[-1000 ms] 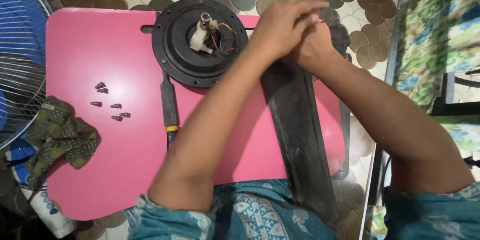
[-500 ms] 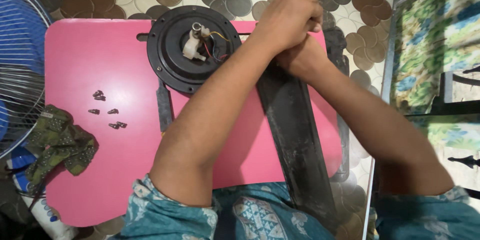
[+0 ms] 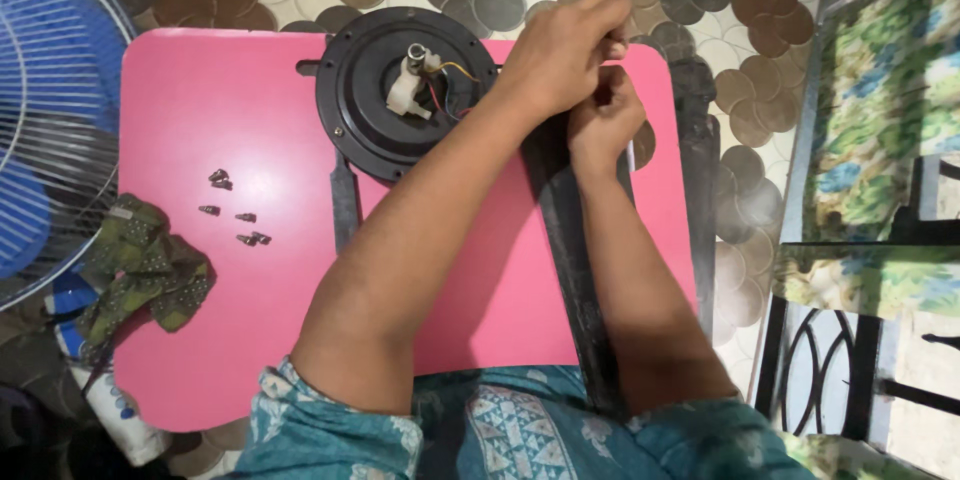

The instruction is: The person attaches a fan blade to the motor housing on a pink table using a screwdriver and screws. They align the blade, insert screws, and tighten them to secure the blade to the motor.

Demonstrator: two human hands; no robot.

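Both grips closing together: left hand over right hand, pinning long dark metal fan blade to pink plastic counter beneath, steadying it.

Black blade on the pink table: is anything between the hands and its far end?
Nothing visible. The left hand and the right hand are both already at the far end of the black blade, close together. Their fingers hide the exact contact. The round motor housing sits apart, to their left.

Single head-worn view, looking steeply down from close above onto pink table, forearms entering from lower edge.
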